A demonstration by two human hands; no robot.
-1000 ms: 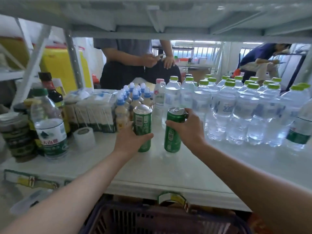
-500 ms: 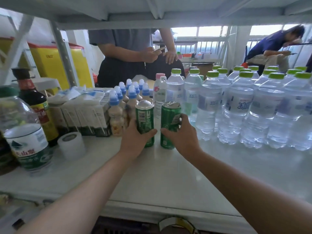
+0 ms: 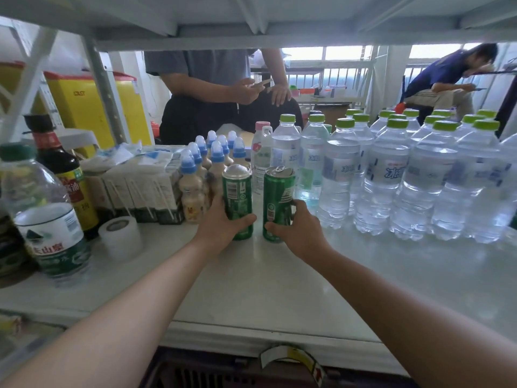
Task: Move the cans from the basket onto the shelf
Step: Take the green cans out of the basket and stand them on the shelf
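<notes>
Two green cans stand upright side by side on the white shelf (image 3: 251,289). My left hand (image 3: 221,228) wraps around the lower part of the left green can (image 3: 237,191). The right green can (image 3: 278,197), with its pull tab on top, is gripped low down by my right hand (image 3: 299,231). Both cans sit just in front of the small blue-capped bottles and the water bottles. The dark basket (image 3: 212,373) shows only as a rim below the shelf's front edge.
Small blue-capped bottles (image 3: 195,175) and boxed cartons (image 3: 145,189) stand left of the cans. Green-capped water bottles (image 3: 391,175) fill the right. A large water bottle (image 3: 44,217), a soy sauce bottle (image 3: 64,175) and a tape roll (image 3: 120,236) stand at the left. Two people are behind the shelf.
Both hands have pushed the cans further back on the shelf, closer to the bottles, and now grip them lower down. The camera has moved closer.
</notes>
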